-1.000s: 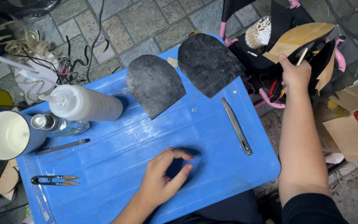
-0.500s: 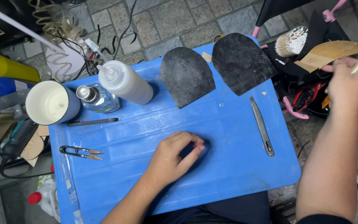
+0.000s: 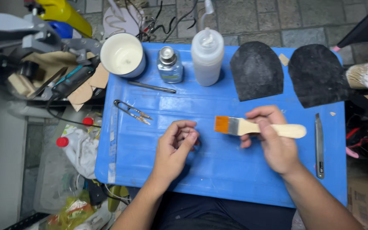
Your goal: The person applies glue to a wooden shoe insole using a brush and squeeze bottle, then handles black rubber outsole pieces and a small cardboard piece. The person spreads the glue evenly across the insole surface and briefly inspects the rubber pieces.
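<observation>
My right hand (image 3: 273, 140) grips a flat paintbrush (image 3: 252, 127) by its pale wooden handle, orange bristles pointing left, just above the blue board (image 3: 218, 179). My left hand (image 3: 176, 145) rests on the board beside the bristles, fingers loosely curled with nothing in them. Two dark rubber sole pieces (image 3: 256, 70) (image 3: 318, 74) lie at the far right of the board. A white cup of pale liquid (image 3: 122, 55), a small glass bottle (image 3: 169, 64) and a white squeeze bottle (image 3: 207, 53) stand along the far edge.
Small snips (image 3: 132, 110) and a thin metal rod (image 3: 152, 87) lie at the board's left. A metal knife (image 3: 319, 145) lies along its right edge. A white-bristled brush (image 3: 367, 76) sticks in at far right. Tools, cables and bags crowd the floor at left.
My right hand came back from the bag at the right carrying the paintbrush, now held over the board. My left hand lifted its fingers and curled them. The view shifted left.
</observation>
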